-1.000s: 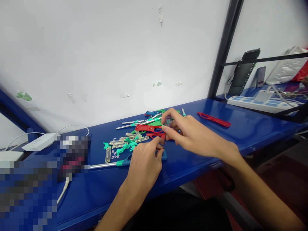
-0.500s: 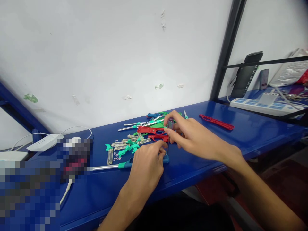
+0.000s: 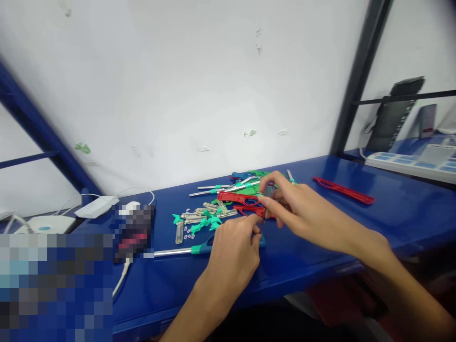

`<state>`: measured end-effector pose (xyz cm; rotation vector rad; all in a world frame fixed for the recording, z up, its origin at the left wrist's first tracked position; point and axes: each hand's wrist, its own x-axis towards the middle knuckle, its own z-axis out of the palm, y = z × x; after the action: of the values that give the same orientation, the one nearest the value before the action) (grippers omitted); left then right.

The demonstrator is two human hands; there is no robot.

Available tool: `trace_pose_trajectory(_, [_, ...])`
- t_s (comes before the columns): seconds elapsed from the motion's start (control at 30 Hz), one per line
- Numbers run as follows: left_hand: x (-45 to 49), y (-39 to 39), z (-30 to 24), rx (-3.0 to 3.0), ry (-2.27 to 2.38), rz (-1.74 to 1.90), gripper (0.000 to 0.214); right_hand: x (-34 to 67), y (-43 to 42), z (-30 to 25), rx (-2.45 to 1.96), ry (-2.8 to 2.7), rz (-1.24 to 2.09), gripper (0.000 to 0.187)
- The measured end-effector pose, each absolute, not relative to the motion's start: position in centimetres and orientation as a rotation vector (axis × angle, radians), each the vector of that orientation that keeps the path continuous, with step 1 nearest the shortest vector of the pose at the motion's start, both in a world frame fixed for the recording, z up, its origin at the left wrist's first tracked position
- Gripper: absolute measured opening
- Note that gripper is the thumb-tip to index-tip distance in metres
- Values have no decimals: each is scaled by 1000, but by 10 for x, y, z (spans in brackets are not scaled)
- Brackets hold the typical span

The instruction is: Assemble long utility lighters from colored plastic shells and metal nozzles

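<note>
From where I stand, both forearms reach in over the blue tabletop (image 3: 153, 294), and the hands meet above the lighter (image 3: 204, 244) lying near its front edge, metal tube pointing left. The left hand (image 3: 235, 244) is low and palm-down, wrist slightly arched, knuckles up, covering much of the blue handle. Its fingers curl in narrowly by the handle's right end; I can't tell whether they grip the handle or the tool's tip. The right hand (image 3: 301, 209) comes in from the right, higher, wrist bent, thumb and forefinger closed around the screwdriver (image 3: 270, 190), which stands nearly upright, tip down behind the left fingers.

Behind the left hand, clear tubes (image 3: 179, 232) lie loosely heaped with green clips (image 3: 197, 228); whatever the tubes hold is too small to make out. Tiny white bits (image 3: 188, 236) sit just beside them. Further back are metal rods (image 3: 203, 193) and a red shell (image 3: 231, 196); another red shell lies well apart, at right.
</note>
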<state>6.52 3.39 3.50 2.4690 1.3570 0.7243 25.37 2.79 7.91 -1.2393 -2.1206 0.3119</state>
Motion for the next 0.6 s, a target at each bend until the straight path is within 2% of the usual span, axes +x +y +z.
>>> trace_pose_trajectory(0.27, [66,31,35,2512,1406,684,21,255,31,75,-1245,-2127,296,27])
trace_pose_trajectory(0.6, [64,34,33,2489,1396,709,25,250,28,79,-1182,-2114,325,22])
